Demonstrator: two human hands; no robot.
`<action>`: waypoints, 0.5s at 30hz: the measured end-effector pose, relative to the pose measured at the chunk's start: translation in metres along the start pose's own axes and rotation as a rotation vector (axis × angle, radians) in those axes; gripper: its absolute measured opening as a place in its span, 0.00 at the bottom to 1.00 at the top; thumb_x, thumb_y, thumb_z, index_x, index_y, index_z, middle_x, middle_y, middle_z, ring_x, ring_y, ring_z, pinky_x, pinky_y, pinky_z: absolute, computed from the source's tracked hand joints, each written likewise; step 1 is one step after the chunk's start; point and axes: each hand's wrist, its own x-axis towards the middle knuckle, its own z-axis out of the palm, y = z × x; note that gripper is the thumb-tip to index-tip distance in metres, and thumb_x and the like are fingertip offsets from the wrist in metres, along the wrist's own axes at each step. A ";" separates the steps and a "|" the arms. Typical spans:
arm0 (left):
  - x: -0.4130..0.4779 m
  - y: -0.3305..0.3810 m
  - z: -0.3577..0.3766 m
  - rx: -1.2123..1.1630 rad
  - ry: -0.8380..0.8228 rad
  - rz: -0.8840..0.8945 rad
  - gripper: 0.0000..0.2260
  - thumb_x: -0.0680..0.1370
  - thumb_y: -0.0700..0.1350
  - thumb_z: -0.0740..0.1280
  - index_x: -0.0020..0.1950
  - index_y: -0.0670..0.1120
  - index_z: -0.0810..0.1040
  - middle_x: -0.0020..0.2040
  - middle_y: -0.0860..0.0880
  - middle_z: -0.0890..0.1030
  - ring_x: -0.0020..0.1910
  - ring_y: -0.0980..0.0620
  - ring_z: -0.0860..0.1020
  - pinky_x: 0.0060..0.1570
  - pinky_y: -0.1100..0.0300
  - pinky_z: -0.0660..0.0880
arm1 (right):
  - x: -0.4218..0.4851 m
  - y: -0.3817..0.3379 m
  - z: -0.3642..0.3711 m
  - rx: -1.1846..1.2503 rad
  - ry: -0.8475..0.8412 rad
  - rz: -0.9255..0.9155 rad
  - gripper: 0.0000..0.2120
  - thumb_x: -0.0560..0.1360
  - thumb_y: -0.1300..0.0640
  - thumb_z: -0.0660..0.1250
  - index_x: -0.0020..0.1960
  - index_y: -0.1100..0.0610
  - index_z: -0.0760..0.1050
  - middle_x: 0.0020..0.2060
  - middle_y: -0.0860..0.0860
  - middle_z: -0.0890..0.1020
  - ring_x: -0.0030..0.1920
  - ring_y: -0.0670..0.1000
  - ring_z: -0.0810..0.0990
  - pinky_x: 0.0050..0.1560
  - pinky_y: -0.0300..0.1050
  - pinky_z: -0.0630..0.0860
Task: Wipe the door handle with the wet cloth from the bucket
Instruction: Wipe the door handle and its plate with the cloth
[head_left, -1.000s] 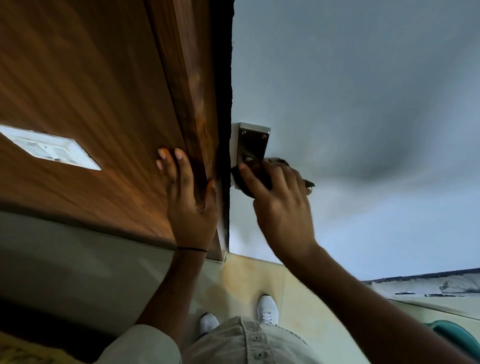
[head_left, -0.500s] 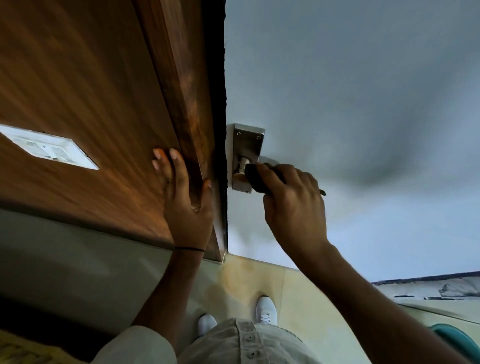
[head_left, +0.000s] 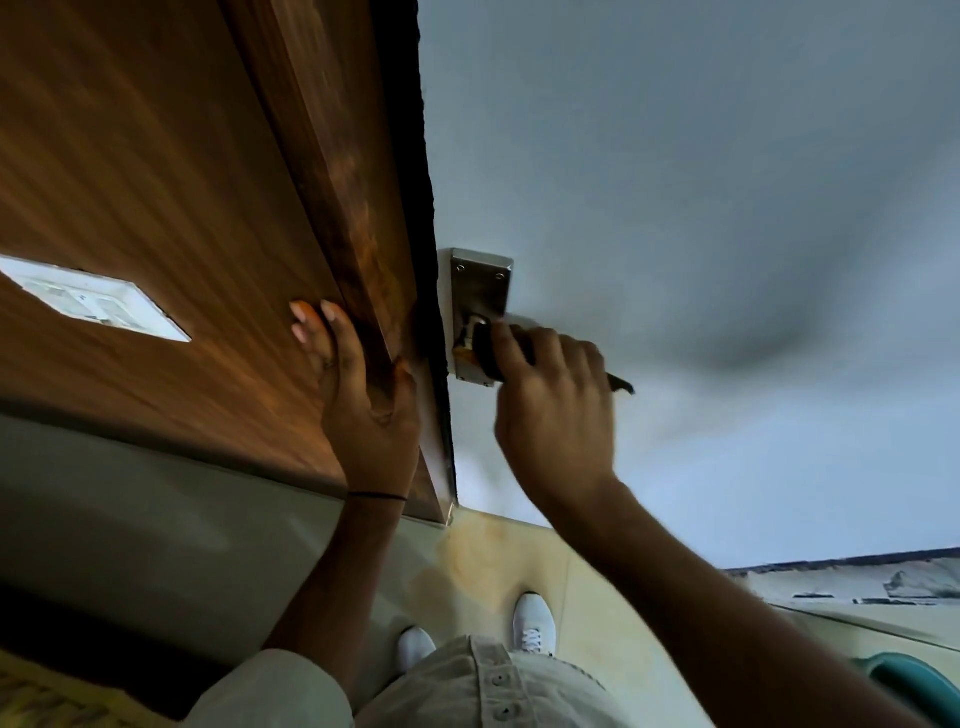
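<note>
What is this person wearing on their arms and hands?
Both hands are bare, with no gloves. The left hand has a thin dark band around its wrist and a pale sleeve near the elbow. The right hand and its forearm show nothing worn.

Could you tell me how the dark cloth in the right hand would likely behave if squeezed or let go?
The cloth looks floppy: it bunches inside the right hand and a tail pokes out. It probably would slump if released.

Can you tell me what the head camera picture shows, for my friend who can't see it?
A person's right hand grips a dark cloth around a door handle on a metal plate. Their left hand rests flat on the brown wooden door edge. White shoes show below.
</note>
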 end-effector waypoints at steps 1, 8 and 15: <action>0.000 0.000 0.001 -0.009 0.003 0.004 0.37 0.77 0.38 0.71 0.80 0.42 0.53 0.80 0.38 0.52 0.81 0.41 0.50 0.72 0.39 0.65 | 0.005 -0.015 0.000 0.018 -0.001 -0.004 0.26 0.81 0.61 0.43 0.66 0.60 0.76 0.49 0.63 0.82 0.48 0.66 0.79 0.55 0.59 0.74; 0.000 -0.003 -0.002 0.005 -0.019 0.016 0.37 0.77 0.40 0.70 0.80 0.41 0.52 0.80 0.37 0.52 0.81 0.41 0.50 0.77 0.47 0.60 | -0.007 0.027 0.003 0.135 0.039 -0.085 0.26 0.71 0.67 0.59 0.68 0.57 0.76 0.52 0.59 0.83 0.48 0.65 0.79 0.53 0.57 0.74; 0.001 -0.002 0.003 0.008 -0.005 0.054 0.35 0.78 0.40 0.69 0.79 0.37 0.53 0.79 0.34 0.52 0.80 0.37 0.50 0.77 0.41 0.57 | 0.011 -0.021 0.003 0.073 0.046 -0.026 0.25 0.76 0.58 0.49 0.63 0.59 0.79 0.46 0.62 0.83 0.45 0.65 0.80 0.51 0.57 0.76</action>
